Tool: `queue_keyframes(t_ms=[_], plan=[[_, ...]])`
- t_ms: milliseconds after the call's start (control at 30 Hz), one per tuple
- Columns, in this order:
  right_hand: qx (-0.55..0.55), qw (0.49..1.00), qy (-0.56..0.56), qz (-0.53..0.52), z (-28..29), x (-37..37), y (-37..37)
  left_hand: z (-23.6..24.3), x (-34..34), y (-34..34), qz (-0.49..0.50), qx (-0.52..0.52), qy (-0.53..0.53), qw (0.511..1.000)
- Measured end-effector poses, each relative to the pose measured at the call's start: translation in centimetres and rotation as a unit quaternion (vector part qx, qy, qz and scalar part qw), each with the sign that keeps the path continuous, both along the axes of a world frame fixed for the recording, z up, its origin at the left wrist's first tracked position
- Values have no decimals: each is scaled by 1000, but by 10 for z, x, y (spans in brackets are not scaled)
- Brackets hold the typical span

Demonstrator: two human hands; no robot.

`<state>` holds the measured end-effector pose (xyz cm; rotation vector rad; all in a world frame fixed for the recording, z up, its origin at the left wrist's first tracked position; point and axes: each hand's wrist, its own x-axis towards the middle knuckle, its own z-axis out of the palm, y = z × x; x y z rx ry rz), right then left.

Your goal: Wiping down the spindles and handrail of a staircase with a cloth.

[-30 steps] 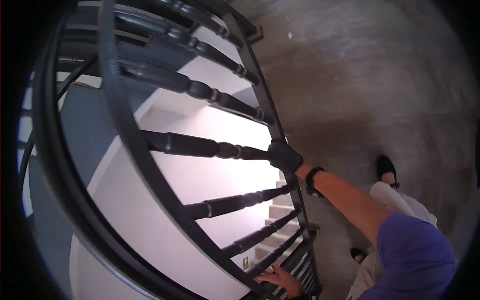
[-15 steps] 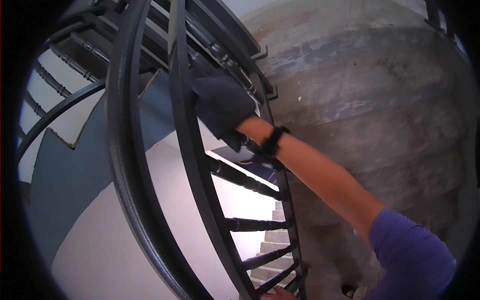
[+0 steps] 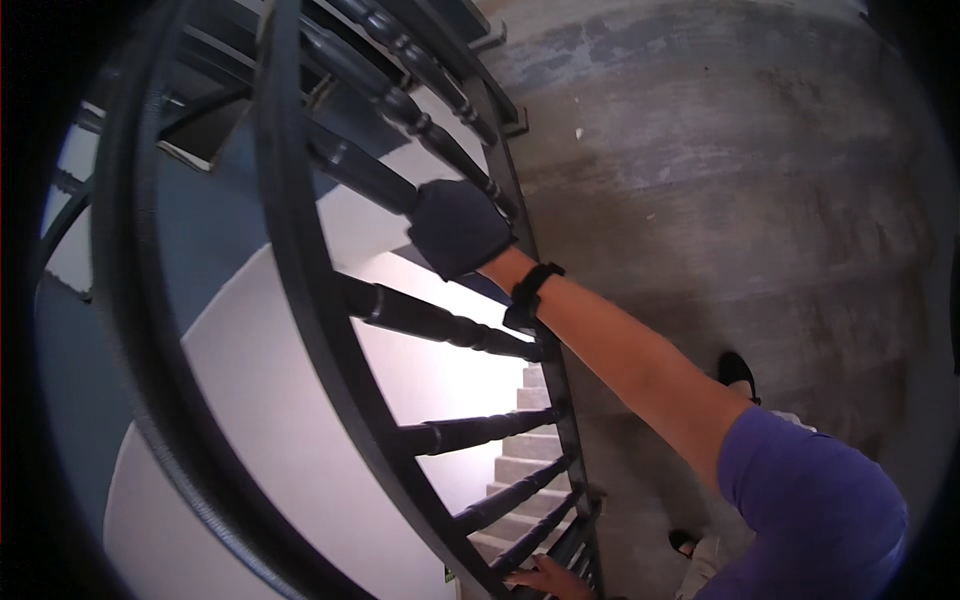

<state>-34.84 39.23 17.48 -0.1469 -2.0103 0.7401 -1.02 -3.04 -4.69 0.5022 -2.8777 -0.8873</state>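
My right hand (image 3: pixel 462 232) is covered by a dark grey cloth (image 3: pixel 455 228), whose folds hide the fingers. Hand and cloth close around the lower part of a dark turned baluster (image 3: pixel 365 175) in the stair railing. A black band (image 3: pixel 530 295) circles that wrist, below a bare forearm and a purple sleeve. At the bottom of the picture, my bare left hand (image 3: pixel 548 578) rests on the railing near the end of another baluster (image 3: pixel 530 535), its fingers partly bent around it and partly cut off.
A thick dark curved handrail (image 3: pixel 150 330) runs down the left, with a flat rail (image 3: pixel 300 260) beside it. Through the balusters show a white wall (image 3: pixel 260 400) and lower stairs (image 3: pixel 525 445). Worn concrete floor (image 3: pixel 700 200) lies right, with my black shoes (image 3: pixel 735 370) on it.
The view has shifted, so the railing sits farther left. My right hand with the cloth has moved slightly down along the railing side. More of my left hand and both shoes show.
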Motion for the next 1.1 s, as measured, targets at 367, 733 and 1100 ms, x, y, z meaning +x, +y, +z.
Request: queue_keyframes(t_ms=[367,733,1100], plan=[[-68,995,-66,-8,-216,-12,-2,-22,-2,-16,-3,74,160,984],[-129,983,104,80,-44,-3,10,7,-9,13,1,60,103,993],[-89,966,11,242,-37,-32,31,11,-10,16,-36,127,154,979]])
